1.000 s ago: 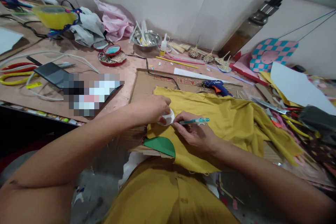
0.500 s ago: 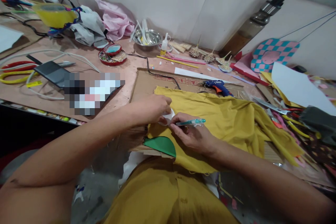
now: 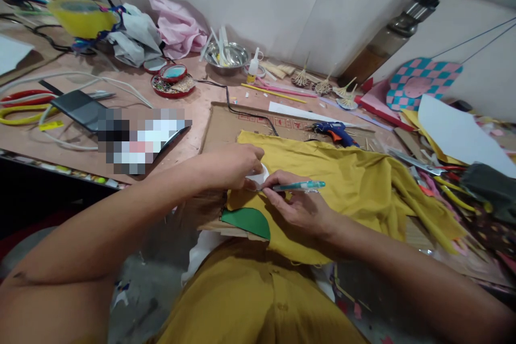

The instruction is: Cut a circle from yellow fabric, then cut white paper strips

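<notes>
Left hand: curled, gripping white disc at 9 o'clock on yellow cloth. Right hand: pinching pen. Cloth likely soft, easily dragged; disc likely light, stiffer: press near rim.

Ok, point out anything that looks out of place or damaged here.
The yellow cloth has a frayed near edge and lies bunched in folds toward its right end, rather than flat. Also, a pink scrap lies on the floor, apparently dropped.
</notes>
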Demonstrator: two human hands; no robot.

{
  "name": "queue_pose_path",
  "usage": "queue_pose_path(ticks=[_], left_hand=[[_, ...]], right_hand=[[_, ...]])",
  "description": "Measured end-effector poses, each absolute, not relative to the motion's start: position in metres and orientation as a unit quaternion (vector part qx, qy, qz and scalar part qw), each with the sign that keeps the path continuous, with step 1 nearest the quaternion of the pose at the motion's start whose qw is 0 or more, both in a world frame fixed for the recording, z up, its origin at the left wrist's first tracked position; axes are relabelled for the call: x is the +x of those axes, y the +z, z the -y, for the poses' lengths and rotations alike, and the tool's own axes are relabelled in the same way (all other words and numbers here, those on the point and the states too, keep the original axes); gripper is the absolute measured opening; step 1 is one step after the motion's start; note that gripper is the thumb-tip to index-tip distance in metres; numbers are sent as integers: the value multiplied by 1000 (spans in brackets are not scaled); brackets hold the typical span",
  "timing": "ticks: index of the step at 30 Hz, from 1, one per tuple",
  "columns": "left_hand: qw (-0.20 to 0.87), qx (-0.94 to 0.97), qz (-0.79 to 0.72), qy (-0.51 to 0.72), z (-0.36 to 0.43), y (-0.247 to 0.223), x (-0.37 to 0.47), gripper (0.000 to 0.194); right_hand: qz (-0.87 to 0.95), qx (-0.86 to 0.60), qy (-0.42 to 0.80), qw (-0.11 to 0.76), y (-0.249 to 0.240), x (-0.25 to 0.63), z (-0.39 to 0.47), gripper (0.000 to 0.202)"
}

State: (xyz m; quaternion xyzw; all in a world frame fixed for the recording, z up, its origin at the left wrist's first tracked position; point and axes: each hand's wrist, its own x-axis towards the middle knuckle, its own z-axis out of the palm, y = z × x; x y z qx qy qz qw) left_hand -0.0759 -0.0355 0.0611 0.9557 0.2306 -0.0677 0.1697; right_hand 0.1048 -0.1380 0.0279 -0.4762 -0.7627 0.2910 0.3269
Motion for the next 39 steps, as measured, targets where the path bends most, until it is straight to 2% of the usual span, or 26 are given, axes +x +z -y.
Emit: queue_pose_path(ticks=[4,11,39], left_hand=[[174,952,-239,-81,35,62,-76,5],[183,952,-232,-85,33,59,-75,13],[186,950,-240,-75,35,60,-77,4]], right_hand=[[765,-461,311,325,24,99,136,9],[767,-444,324,331,21,94,132,9],[768,-441,314,341,20,99,134,8]])
